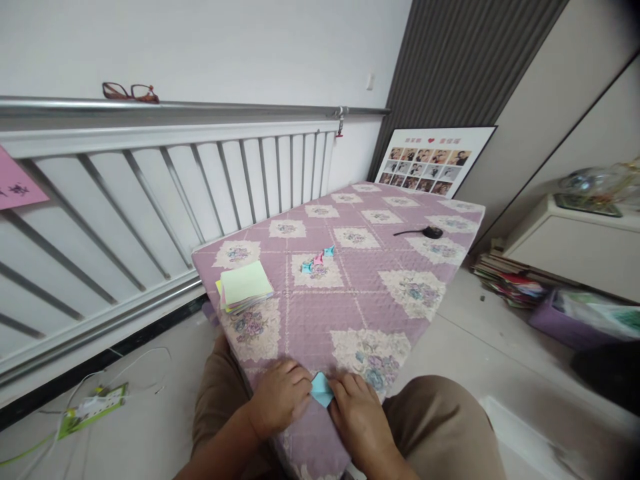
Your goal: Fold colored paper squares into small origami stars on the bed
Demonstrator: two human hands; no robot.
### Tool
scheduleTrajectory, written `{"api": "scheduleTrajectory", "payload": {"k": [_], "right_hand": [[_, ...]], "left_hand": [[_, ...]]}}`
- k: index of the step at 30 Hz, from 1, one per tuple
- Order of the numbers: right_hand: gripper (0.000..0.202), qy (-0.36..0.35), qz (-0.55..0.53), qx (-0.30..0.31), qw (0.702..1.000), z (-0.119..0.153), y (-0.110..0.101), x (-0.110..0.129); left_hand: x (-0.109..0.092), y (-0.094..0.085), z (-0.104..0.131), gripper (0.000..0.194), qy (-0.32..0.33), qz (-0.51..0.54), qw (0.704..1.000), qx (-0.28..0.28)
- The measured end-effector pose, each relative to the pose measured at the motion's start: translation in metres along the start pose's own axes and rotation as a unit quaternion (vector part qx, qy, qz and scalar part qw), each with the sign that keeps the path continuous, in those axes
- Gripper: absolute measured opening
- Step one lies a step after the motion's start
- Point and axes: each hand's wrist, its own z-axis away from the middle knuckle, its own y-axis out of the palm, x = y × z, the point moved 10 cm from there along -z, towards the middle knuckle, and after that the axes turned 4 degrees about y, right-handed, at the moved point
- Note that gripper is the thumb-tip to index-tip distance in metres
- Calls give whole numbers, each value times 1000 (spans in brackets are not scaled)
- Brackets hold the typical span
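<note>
A small folded piece of light blue paper (321, 389) lies near the front end of the cloth-covered table, between my two hands. My left hand (281, 395) has its curled fingers on the paper's left edge. On the right edge, my right hand (357, 412) presses with bent fingers. Parts of the paper are hidden under the fingertips. Farther up the cloth sit small folded paper pieces in a slanting row: a blue one (307, 267), a pink one (319, 259) and another blue one (329, 251). A stack of coloured paper sheets (245, 285), pale green on top, rests at the left edge.
The table (320, 320) wears a purple floral cloth. A black ladle-like spoon (431, 233) lies toward its far right. A white radiator (250, 177) runs along the left, with glasses (131, 92) on the pipe above. A photo board (425, 162) leans behind. A power strip (93, 411) lies on the floor.
</note>
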Motion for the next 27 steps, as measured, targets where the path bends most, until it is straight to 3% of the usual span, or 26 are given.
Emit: {"api": "scheduleTrajectory", "payload": {"k": [3, 8, 10, 14, 20, 24, 27], "right_hand": [[22, -2, 8, -9, 1000, -1, 0, -1], [19, 0, -3, -10, 1000, -2, -3, -1], [17, -2, -17, -10, 1000, -2, -6, 0], [14, -3, -53, -1, 999, -8, -15, 0], [18, 32, -231, 80, 969, -18, -23, -6], [22, 60, -253, 153, 953, -20, -10, -12], [20, 69, -232, 166, 956, -20, -2, -17]], "left_hand": [[-2, -4, -3, 20, -33, -7, 999, 1], [-2, 0, -7, 6, -67, -45, 997, -10], [-2, 1, -8, 8, -71, -49, 996, -21], [4, -6, -10, 15, -106, 2, 994, -27], [23, -5, -5, 13, -205, 234, 949, 46], [25, 5, -5, 20, -214, 269, 935, 92], [29, 12, -6, 23, -235, 256, 932, 107]]}}
